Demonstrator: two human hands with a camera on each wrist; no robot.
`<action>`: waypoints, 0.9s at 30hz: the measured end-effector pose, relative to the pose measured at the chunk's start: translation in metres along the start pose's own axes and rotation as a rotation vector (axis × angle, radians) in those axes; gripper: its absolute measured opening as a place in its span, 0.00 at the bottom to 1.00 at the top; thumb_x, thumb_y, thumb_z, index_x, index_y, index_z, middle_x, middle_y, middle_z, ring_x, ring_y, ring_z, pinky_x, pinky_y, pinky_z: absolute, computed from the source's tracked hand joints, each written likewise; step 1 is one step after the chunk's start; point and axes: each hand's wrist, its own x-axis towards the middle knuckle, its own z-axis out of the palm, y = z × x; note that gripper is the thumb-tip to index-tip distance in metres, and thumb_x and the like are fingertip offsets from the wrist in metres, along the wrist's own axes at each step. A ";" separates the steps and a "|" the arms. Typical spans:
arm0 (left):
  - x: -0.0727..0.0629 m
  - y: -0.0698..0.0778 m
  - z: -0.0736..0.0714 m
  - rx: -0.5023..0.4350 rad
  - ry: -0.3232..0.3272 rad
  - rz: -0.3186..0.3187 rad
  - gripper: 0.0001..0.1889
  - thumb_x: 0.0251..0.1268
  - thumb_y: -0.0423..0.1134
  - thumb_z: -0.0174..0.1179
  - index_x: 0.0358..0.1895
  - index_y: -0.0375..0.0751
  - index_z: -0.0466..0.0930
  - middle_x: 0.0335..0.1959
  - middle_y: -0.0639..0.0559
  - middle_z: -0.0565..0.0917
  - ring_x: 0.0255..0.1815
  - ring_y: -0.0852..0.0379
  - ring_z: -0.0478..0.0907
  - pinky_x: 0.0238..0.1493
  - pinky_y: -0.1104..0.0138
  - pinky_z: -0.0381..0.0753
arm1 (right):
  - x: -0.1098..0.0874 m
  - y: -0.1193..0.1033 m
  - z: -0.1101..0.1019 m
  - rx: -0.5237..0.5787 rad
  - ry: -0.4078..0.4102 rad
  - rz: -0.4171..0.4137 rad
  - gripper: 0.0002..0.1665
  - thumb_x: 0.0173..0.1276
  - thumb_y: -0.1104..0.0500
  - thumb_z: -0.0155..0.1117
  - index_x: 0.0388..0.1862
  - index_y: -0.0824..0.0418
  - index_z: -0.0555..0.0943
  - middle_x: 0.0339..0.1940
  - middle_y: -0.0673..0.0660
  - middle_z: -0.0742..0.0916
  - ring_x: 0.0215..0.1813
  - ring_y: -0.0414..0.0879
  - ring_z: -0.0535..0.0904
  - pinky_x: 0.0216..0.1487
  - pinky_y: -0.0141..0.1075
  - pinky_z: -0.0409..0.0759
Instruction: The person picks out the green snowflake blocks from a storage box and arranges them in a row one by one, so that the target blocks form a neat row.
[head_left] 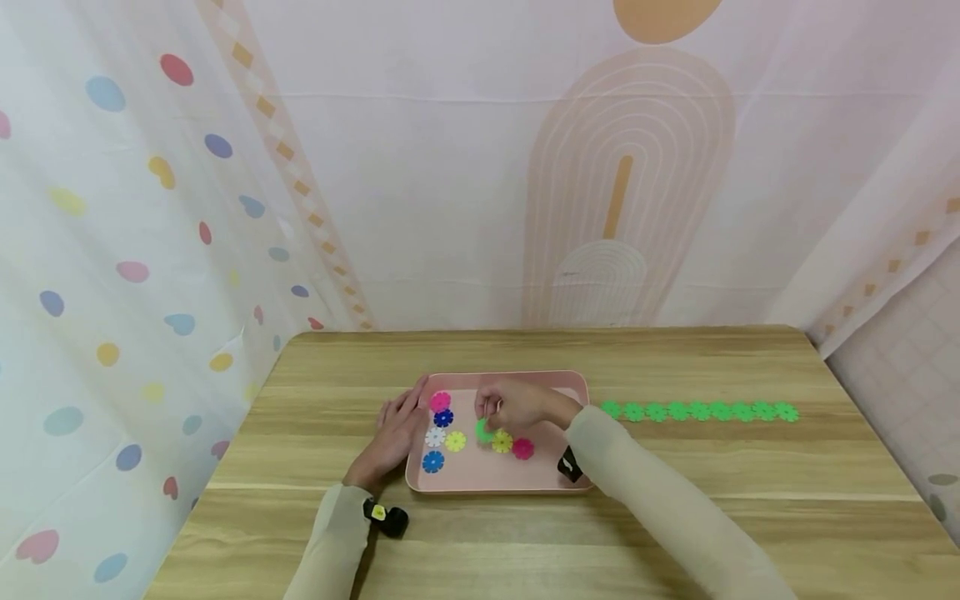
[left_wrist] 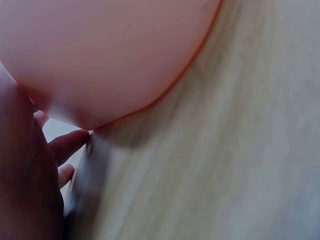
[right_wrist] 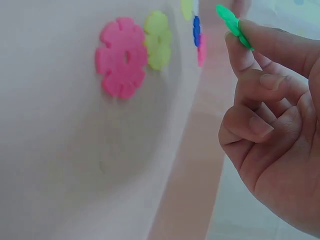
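Note:
My right hand [head_left: 517,403] pinches a green flower-shaped plastic disc [right_wrist: 234,26] between thumb and fingertips above the pink tray [head_left: 495,481]; its other fingers are curled in the right wrist view. Below that hand a yellow disc [head_left: 502,442] and a pink disc [right_wrist: 121,58] lie in the tray. My left hand [head_left: 393,437] rests against the tray's left rim, fingers extended; the left wrist view shows fingertips touching the tray's outer side. Beside it, inside the tray, are a pink disc [head_left: 441,402], dark blue disc [head_left: 444,418], white disc [head_left: 435,437], yellow disc [head_left: 455,442] and blue disc [head_left: 432,462].
A straight row of several green discs [head_left: 699,411] extends to the right of the tray on the wooden table [head_left: 495,550]. Patterned curtains [head_left: 420,208] hang behind the table and along its left side.

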 end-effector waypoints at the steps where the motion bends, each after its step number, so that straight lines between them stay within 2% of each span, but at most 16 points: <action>1: 0.000 0.000 0.000 0.002 -0.001 0.005 0.30 0.83 0.53 0.29 0.82 0.54 0.38 0.82 0.47 0.47 0.80 0.41 0.38 0.74 0.45 0.21 | -0.002 0.000 -0.002 0.005 0.007 -0.006 0.06 0.66 0.66 0.67 0.36 0.57 0.80 0.33 0.50 0.81 0.38 0.43 0.75 0.39 0.31 0.76; 7: 0.000 0.000 -0.002 -0.007 0.002 0.012 0.31 0.82 0.55 0.29 0.82 0.53 0.38 0.82 0.45 0.47 0.80 0.40 0.38 0.74 0.43 0.21 | -0.013 0.003 -0.015 0.021 0.055 -0.060 0.06 0.66 0.68 0.65 0.35 0.58 0.80 0.33 0.50 0.82 0.38 0.42 0.76 0.39 0.31 0.76; 12: 0.000 -0.001 -0.002 -0.017 -0.007 -0.008 0.30 0.82 0.54 0.29 0.82 0.56 0.37 0.82 0.49 0.46 0.81 0.42 0.37 0.74 0.45 0.20 | -0.026 0.009 -0.026 0.011 0.112 -0.101 0.04 0.67 0.67 0.66 0.36 0.60 0.81 0.32 0.49 0.83 0.38 0.41 0.77 0.42 0.32 0.77; 21: -0.001 0.001 -0.004 -0.006 -0.018 -0.017 0.30 0.82 0.54 0.28 0.81 0.59 0.35 0.82 0.56 0.43 0.81 0.44 0.36 0.75 0.45 0.20 | -0.060 0.021 -0.047 0.104 0.232 -0.034 0.07 0.67 0.61 0.68 0.42 0.60 0.82 0.34 0.51 0.85 0.39 0.43 0.79 0.44 0.37 0.78; 27: -0.001 0.000 -0.004 -0.007 -0.018 -0.003 0.30 0.83 0.54 0.28 0.81 0.57 0.36 0.83 0.55 0.43 0.81 0.43 0.37 0.74 0.44 0.20 | -0.086 0.042 -0.058 0.154 0.326 -0.030 0.06 0.69 0.65 0.64 0.44 0.64 0.82 0.36 0.54 0.86 0.41 0.44 0.82 0.45 0.36 0.80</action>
